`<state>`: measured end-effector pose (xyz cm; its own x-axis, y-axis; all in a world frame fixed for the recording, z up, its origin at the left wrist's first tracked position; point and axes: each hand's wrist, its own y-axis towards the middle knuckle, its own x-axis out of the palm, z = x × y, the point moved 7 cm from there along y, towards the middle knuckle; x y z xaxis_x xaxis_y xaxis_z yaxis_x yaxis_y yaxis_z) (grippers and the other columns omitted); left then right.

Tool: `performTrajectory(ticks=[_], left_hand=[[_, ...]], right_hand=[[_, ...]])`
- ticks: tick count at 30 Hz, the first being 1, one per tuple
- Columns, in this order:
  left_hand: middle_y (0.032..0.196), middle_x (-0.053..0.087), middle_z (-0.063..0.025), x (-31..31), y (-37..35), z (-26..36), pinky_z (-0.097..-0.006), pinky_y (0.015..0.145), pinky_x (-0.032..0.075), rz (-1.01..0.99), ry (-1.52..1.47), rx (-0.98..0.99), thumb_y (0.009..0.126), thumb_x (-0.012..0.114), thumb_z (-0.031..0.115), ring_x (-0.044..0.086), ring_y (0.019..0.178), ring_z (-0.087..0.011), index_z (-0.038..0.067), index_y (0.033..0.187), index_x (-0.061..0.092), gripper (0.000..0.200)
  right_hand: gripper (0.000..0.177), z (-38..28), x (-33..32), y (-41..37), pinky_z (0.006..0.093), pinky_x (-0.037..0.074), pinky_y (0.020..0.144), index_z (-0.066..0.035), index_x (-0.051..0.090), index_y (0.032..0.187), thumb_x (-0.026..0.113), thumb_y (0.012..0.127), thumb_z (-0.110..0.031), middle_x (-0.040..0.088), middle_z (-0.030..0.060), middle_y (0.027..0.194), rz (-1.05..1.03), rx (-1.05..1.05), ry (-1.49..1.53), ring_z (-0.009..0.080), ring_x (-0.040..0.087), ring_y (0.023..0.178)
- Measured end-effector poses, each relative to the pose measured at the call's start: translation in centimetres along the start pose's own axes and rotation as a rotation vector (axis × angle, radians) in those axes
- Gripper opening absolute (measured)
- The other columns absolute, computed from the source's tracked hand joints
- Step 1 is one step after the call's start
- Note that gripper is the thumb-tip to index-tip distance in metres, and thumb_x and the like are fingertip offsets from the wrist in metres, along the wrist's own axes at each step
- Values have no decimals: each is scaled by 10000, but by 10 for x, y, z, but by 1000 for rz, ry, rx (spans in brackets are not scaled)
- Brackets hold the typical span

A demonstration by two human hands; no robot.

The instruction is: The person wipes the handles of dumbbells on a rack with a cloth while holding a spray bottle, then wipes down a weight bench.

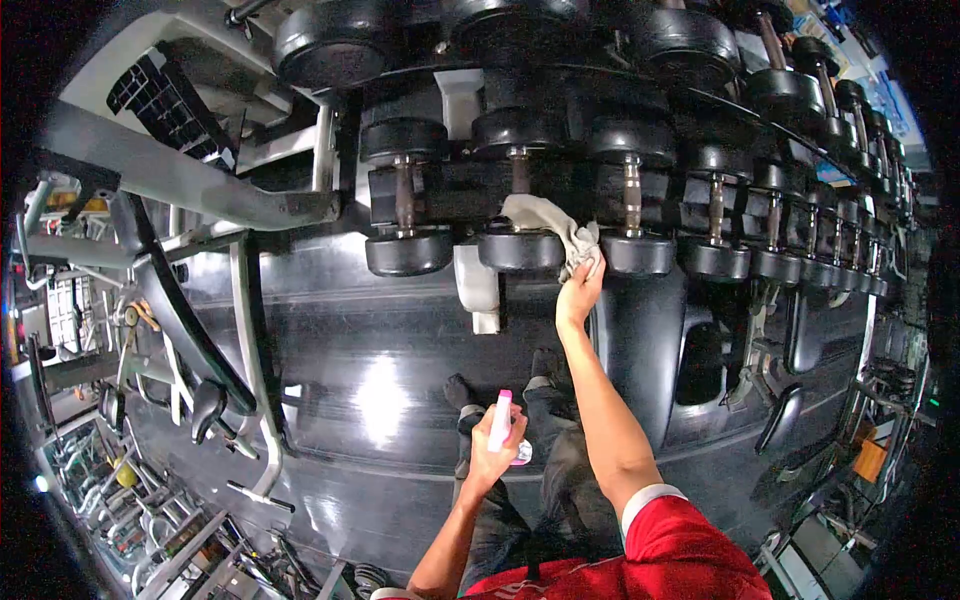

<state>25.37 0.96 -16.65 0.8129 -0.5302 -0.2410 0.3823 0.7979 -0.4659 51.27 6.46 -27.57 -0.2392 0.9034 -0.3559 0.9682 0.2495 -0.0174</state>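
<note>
My right hand (580, 291) is closed on a pale grey cloth (548, 218), reaching out to the lower dumbbell row. The cloth drapes over the top of a black dumbbell (521, 251) and hangs down to my fingers. Just right of it rests another dumbbell (638, 254) with a ribbed metal handle. Low in front of my body, my left hand (496, 441) is wrapped round a white bottle with a pink top (502, 412), which looks like a spray bottle. Part of the bottle is hidden by my fingers.
Above the lower row runs an upper row of larger dumbbells (515, 30). A grey-framed exercise machine (180, 170) stands at the left. Glossy black floor (330, 350) lies between rack and feet. A black padded bench (780, 418) is at the right.
</note>
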Motion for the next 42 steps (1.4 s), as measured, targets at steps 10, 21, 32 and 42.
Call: performTrajectory(ticks=[10, 21, 32, 42], left_hand=[[796, 602, -55, -52, -25, -50, -269, 549, 494, 136, -129, -175, 860, 634, 89, 582, 597, -107, 5, 999, 567, 176], [827, 609, -82, -50, -16, -54, -290, 580, 501, 76, -157, -198, 861, 617, 82, 605, 624, -139, -5, 1003, 554, 178], [812, 618, -79, -40, -3, -61, -272, 584, 494, -61, -69, -187, 827, 653, 66, 585, 627, -114, 9, 975, 572, 178], [772, 596, -57, -66, -2, -45, -266, 547, 501, 38, -146, -159, 867, 615, 90, 594, 599, -114, 2, 970, 558, 148]], right_hand=[[381, -90, 100, -95, 467, 260, 1084, -118, 601, 1179, 538, 804, -149, 514, 68, 1335, -837, -1244, -692, 244, 435, 1257], [236, -28, 161, -137, 436, 373, 1005, -124, 716, 977, 597, 800, -224, 674, 49, 1088, -1336, -1569, -1523, 229, 561, 1115], [431, -64, 6, -36, 423, 360, 1070, -113, 602, 1170, 543, 769, 36, 581, 93, 1218, -617, -859, -186, 263, 524, 1178], [397, -44, -4, -26, 353, 441, 953, -25, 568, 1181, 428, 831, 101, 614, 160, 1130, -89, -571, -162, 288, 579, 1111]])
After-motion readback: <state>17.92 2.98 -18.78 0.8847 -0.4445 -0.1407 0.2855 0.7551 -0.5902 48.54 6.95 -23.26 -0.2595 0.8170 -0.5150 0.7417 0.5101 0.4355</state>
